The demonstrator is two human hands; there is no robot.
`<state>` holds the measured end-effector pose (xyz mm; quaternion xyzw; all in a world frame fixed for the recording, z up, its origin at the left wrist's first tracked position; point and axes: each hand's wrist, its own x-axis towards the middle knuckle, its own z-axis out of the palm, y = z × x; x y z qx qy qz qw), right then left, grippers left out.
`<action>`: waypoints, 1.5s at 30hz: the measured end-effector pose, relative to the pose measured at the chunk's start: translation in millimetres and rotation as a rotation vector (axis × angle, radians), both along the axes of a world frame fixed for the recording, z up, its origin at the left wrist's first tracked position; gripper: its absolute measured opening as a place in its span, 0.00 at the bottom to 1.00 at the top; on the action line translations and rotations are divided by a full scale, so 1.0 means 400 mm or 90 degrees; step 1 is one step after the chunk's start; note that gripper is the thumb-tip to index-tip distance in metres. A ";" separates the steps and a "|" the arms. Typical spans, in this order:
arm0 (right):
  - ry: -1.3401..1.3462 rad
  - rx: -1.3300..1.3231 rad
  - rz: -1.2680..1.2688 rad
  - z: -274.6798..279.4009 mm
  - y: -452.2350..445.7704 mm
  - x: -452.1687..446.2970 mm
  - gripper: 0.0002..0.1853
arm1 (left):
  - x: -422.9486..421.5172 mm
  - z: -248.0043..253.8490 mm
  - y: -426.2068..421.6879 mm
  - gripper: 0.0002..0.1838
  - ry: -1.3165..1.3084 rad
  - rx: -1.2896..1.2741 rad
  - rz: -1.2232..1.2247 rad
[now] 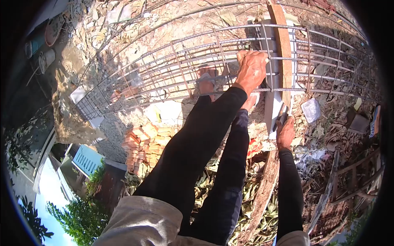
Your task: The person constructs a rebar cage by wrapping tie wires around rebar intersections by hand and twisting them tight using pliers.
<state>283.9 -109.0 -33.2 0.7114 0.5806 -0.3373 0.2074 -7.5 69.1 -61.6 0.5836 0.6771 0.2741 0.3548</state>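
Observation:
My left hand (251, 69) is closed around a bar of the long rebar cage (308, 61), close to one of its square stirrups. The cage runs across the view and lies over a wooden plank (283, 45) and a grey beam (269, 108). Below the cage, by the near end of the plank, my right hand (285, 132) grips a dark hand tool (282, 113). Its upper part points toward the cage, and its exact kind does not show.
Stacked red bricks (148, 143) lie left of my legs. A rough log (264, 192) stretches beneath my right arm. A clear plastic-like bundle (311, 110) rests right of the beam. A wooden frame (355, 176) stands at the right, and a bucket (47, 60) at the far left.

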 end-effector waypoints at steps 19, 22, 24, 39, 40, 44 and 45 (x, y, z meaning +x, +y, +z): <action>0.181 -0.146 -0.394 0.474 0.281 -0.083 0.21 | 0.011 -0.019 0.003 0.04 -0.068 -0.031 0.046; -0.072 -0.046 0.105 0.528 0.456 -0.147 0.27 | 0.017 -0.038 -0.005 0.03 -0.062 -0.052 0.037; -0.042 0.013 0.316 0.530 0.582 -0.237 0.35 | 0.018 -0.032 0.000 0.05 -0.060 -0.068 0.038; -0.266 0.018 0.619 0.405 0.658 -0.328 0.42 | 0.016 -0.003 0.010 0.09 -0.092 -0.134 0.044; -0.275 0.013 0.625 0.408 0.663 -0.339 0.42 | 0.015 -0.003 0.007 0.09 -0.095 -0.131 0.047; -0.303 0.024 0.648 0.411 0.675 -0.339 0.43 | 0.011 0.005 0.012 0.10 -0.106 -0.148 0.044; -0.296 0.018 0.639 0.412 0.672 -0.341 0.43 | 0.011 0.008 0.013 0.10 -0.109 -0.160 0.040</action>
